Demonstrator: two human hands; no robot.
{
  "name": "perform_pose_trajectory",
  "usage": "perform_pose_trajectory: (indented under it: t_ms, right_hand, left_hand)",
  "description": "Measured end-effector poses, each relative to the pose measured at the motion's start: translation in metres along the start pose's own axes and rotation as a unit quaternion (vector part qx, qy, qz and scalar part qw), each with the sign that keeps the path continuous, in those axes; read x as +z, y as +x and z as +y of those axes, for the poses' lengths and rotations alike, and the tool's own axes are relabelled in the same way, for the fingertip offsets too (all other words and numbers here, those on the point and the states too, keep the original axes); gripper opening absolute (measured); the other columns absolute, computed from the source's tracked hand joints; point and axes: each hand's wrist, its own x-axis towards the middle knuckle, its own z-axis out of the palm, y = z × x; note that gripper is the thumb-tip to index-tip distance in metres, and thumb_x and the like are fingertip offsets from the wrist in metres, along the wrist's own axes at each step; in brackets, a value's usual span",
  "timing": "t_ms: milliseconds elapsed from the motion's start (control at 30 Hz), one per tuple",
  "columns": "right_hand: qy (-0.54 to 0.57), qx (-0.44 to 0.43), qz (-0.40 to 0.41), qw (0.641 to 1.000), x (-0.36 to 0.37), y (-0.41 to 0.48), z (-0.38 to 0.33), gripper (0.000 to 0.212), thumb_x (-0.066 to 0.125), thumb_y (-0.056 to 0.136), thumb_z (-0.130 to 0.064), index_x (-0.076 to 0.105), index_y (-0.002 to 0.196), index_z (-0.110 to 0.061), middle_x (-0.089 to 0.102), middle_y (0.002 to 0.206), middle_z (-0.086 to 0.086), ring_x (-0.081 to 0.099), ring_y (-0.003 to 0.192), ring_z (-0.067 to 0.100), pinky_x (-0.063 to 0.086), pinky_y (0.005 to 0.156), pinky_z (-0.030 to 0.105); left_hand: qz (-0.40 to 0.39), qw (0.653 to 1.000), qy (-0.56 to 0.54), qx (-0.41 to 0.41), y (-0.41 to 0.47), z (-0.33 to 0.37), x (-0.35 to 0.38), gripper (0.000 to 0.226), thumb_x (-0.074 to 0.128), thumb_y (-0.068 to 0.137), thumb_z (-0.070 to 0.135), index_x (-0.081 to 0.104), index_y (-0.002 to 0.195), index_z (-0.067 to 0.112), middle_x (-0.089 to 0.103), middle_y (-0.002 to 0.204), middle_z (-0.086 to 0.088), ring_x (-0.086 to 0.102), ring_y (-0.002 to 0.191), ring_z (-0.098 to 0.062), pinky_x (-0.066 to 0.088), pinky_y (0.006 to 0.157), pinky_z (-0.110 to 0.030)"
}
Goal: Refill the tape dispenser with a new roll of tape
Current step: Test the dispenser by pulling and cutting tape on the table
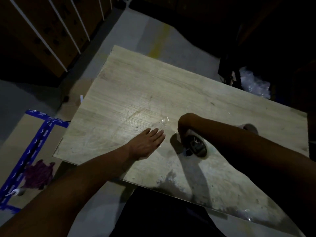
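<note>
Left hand (pixel 147 144) lying flat on bench (pixel 136 86), fingers straight and together, holding nothing. Right hand (pixel 185 127) curling down over tape dispenser (pixel 196 146) — fingers gripping its far end, hand hiding most of it. Dispenser sitting near bench's front edge, just right of left hand, not touching it. Dim light blurring its dark inner parts; roll not making itself out. Crumpled clear tape scrap (pixel 164 120) lying just beyond both hands. Cardboard box with blue tape (pixel 36 142) sitting on floor at left.
</note>
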Motion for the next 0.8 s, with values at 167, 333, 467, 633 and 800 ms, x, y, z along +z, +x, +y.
perform_pose_trajectory:
  t_ms: [167, 333, 467, 633, 800]
  right_hand:
    - [0.144, -0.047, -0.083, 0.985, 0.009, 0.026, 0.053, 0.035, 0.067, 0.09, -0.019, 0.063, 0.114, 0.007, 0.059, 0.125, 0.008, 0.051, 0.106, 0.023, 0.042, 0.094, 0.03]
    - [0.392, -0.089, -0.153, 0.903, 0.042, 0.03, 0.099, 0.079, 0.081, 0.066, -0.058, 0.064, 0.121, -0.003, 0.073, 0.11, 0.016, 0.069, 0.1, 0.028, 0.052, 0.1, 0.045]
    - [0.625, -0.148, -0.125, 0.756, 0.089, 0.04, 0.124, 0.059, 0.077, 0.07, -0.051, 0.069, 0.106, -0.005, 0.076, 0.093, 0.009, 0.071, 0.078, 0.02, 0.056, 0.082, 0.037]
    - [0.786, -0.169, -0.1, 0.586, 0.133, 0.047, 0.129, 0.039, 0.062, 0.089, -0.044, 0.069, 0.102, -0.007, 0.075, 0.09, 0.009, 0.07, 0.073, 0.02, 0.055, 0.072, 0.031]
    - [0.843, -0.18, -0.088, 0.499, 0.15, 0.05, 0.129, 0.045, 0.068, 0.082, -0.047, 0.07, 0.105, -0.008, 0.073, 0.093, 0.011, 0.066, 0.075, 0.024, 0.052, 0.073, 0.035]
  left_hand:
    - [0.008, 1.0, 0.002, -0.012, 0.029, -0.001, -0.03, 0.055, 0.037, 0.101, 0.038, 0.039, 0.146, 0.007, 0.04, 0.155, -0.015, 0.036, 0.142, -0.032, 0.035, 0.113, -0.046]
    - [0.043, 0.998, -0.041, -0.018, 0.052, -0.006, -0.042, 0.023, 0.045, 0.094, 0.029, 0.061, 0.097, 0.012, 0.064, 0.098, -0.008, 0.061, 0.093, -0.029, 0.045, 0.073, -0.039]
    - [0.089, 0.943, -0.234, -0.22, 0.067, 0.002, -0.054, 0.027, 0.051, 0.096, 0.028, 0.069, 0.104, 0.01, 0.072, 0.105, -0.01, 0.065, 0.096, -0.03, 0.052, 0.078, -0.036]
    - [0.088, 0.628, -0.667, -0.39, 0.094, 0.032, -0.092, 0.015, 0.059, 0.092, 0.003, 0.07, 0.094, -0.007, 0.072, 0.097, -0.026, 0.069, 0.074, -0.029, 0.056, 0.057, -0.022]
    - [0.081, 0.556, -0.73, -0.39, 0.104, 0.063, -0.124, 0.025, 0.052, 0.096, 0.012, 0.065, 0.097, -0.009, 0.067, 0.084, -0.022, 0.064, 0.054, -0.024, 0.053, 0.045, -0.025]
